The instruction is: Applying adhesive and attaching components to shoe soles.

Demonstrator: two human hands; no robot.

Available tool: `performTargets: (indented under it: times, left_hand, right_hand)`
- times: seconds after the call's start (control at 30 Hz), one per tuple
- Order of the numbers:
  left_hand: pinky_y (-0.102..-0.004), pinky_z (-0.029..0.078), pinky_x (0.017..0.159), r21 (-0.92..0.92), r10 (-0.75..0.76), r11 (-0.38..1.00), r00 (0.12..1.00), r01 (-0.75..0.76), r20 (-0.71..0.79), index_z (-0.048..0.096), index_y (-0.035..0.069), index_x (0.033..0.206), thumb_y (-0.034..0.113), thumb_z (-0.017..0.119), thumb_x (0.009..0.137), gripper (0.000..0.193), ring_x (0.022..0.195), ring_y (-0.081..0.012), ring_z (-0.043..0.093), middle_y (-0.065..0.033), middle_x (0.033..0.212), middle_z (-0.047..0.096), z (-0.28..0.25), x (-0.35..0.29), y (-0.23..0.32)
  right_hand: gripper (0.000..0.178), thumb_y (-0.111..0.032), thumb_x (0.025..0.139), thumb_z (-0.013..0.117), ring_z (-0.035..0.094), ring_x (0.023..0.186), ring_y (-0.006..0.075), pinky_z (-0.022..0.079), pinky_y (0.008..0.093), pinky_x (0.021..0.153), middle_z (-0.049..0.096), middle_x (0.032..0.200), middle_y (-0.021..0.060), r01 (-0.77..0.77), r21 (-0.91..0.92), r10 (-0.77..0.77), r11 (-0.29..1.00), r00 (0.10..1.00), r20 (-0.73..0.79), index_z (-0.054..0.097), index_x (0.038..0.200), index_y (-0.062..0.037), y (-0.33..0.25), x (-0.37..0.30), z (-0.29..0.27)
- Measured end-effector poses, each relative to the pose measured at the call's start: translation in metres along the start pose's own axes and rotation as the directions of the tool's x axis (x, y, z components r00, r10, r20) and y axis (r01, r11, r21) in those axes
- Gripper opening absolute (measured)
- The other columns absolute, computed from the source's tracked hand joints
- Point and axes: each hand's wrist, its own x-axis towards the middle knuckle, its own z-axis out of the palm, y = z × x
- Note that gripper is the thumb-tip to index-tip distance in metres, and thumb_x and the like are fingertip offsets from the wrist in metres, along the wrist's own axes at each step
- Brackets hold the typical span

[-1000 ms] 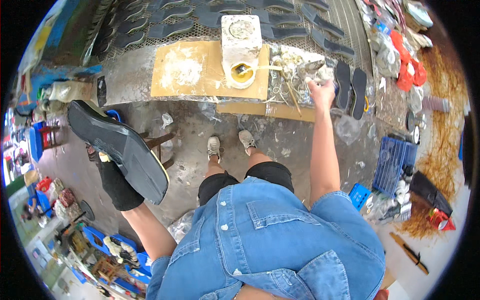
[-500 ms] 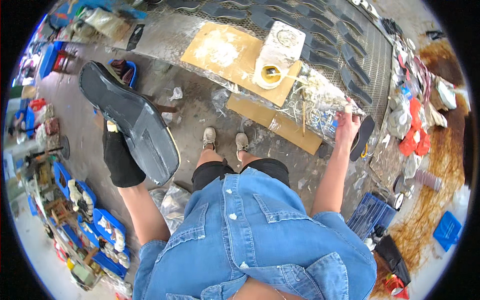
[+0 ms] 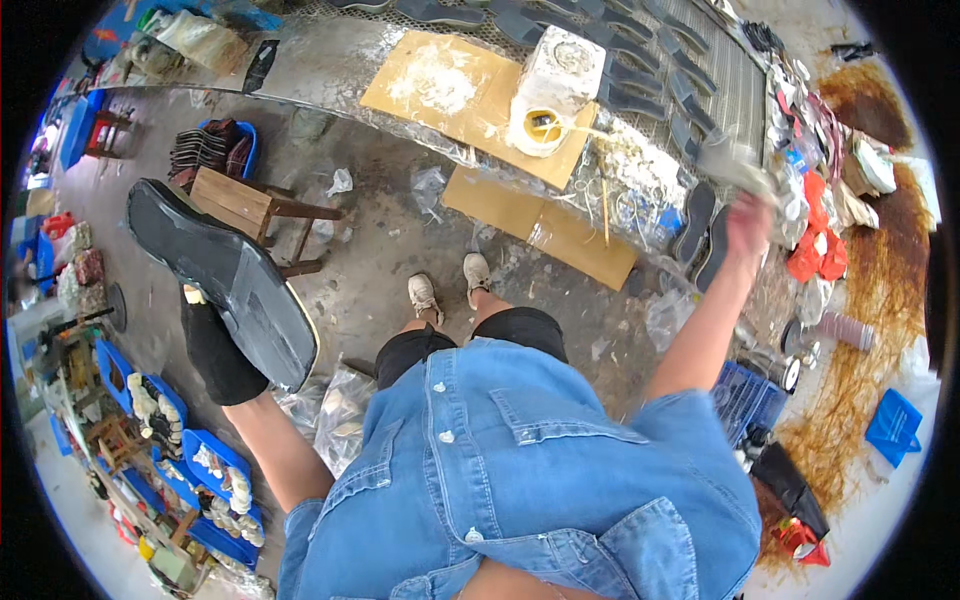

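Note:
On the left I hold up a black shoe (image 3: 225, 280), its dark, partly glossy underside turned toward me. My left hand (image 3: 193, 295) closes on its edge; most of the fingers are behind the shoe, and a pale-covered fingertip shows. A black sleeve covers that forearm. On the right, my right hand (image 3: 750, 228) is smeared by motion above the far end of the bench. A greyish blurred thing (image 3: 738, 165) appears at its fingers, too smeared to name. Just left of this hand lie dark shoe soles (image 3: 694, 222) on the bench edge.
A white-crusted container with a yellow opening (image 3: 542, 127) stands on cardboard (image 3: 480, 85) on the bench. Behind it, rows of dark soles lie on a mesh belt (image 3: 728, 75). A wooden stool (image 3: 235, 200) stands beyond the shoe. Blue baskets (image 3: 215, 460) sit at lower left.
My right hand has moved right and farther out, past the bench edge soles. The shoe in my left hand has shifted left and slightly down. Two soles now show at the bench edge.

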Motion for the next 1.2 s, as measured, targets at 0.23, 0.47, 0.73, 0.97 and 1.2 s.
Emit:
performTargets:
  times: [0.23,0.47,0.73,0.97,1.2]
  left_hand:
    - [-0.0357,0.050,0.083,0.078,0.028,0.997,0.998,-0.023,-0.055,0.051,0.005,0.123,0.033,0.048,0.095,0.040,0.096,-0.0234,0.060,-0.0094,0.112,0.061,-0.012,-0.001,0.014]
    - [-0.0339,0.050,0.083,0.137,0.084,0.988,0.988,-0.067,-0.126,0.052,0.005,0.122,0.033,0.047,0.096,0.039,0.094,-0.0211,0.060,-0.0079,0.111,0.061,-0.007,0.005,0.013]
    - [-0.0317,0.048,0.085,0.198,0.104,0.978,0.977,-0.066,-0.188,0.051,0.003,0.124,0.032,0.046,0.097,0.040,0.099,-0.0190,0.058,-0.0073,0.115,0.059,-0.020,0.008,0.006]
    - [-0.0314,0.048,0.086,0.154,0.130,0.982,0.979,-0.106,-0.155,0.051,0.004,0.124,0.029,0.047,0.097,0.037,0.098,-0.0193,0.058,-0.0072,0.113,0.060,0.009,0.004,0.001]
    - [-0.0341,0.049,0.086,0.053,0.057,0.997,0.990,-0.050,-0.127,0.051,0.004,0.125,0.031,0.047,0.096,0.039,0.099,-0.0212,0.059,-0.0084,0.114,0.060,0.037,0.006,-0.011]
  right_hand:
    - [0.028,-0.023,0.073,0.073,0.062,0.070,0.0136,0.048,0.0294,0.066,0.068,0.078,0.0065,0.001,-0.392,-0.052,0.920,0.992,-0.118,0.066,0.088,-0.0006,-0.006,-0.052,0.137]
    - [0.026,-0.017,0.075,0.068,0.059,0.072,0.0131,0.047,0.0281,0.065,0.066,0.084,0.0031,-0.308,-0.261,0.377,0.915,0.883,0.278,0.067,0.099,-0.0071,0.018,-0.068,0.267]
    - [0.024,-0.013,0.072,0.072,0.054,0.066,0.0108,0.044,0.0261,0.061,0.064,0.078,0.0023,-0.257,-0.272,0.341,0.928,0.880,0.331,0.068,0.093,-0.0036,0.034,-0.049,0.304]
    - [0.029,-0.012,0.073,0.067,0.061,0.068,0.0163,0.049,0.0290,0.061,0.065,0.081,0.0084,-0.615,0.172,0.453,0.770,0.716,0.531,0.062,0.099,0.0000,0.001,-0.033,0.230]
    - [0.050,-0.011,0.064,0.071,0.063,0.073,0.0161,0.051,0.0261,0.063,0.064,0.085,0.0110,-0.530,0.295,0.288,0.795,0.758,0.586,0.055,0.108,0.0055,-0.098,-0.039,0.143]
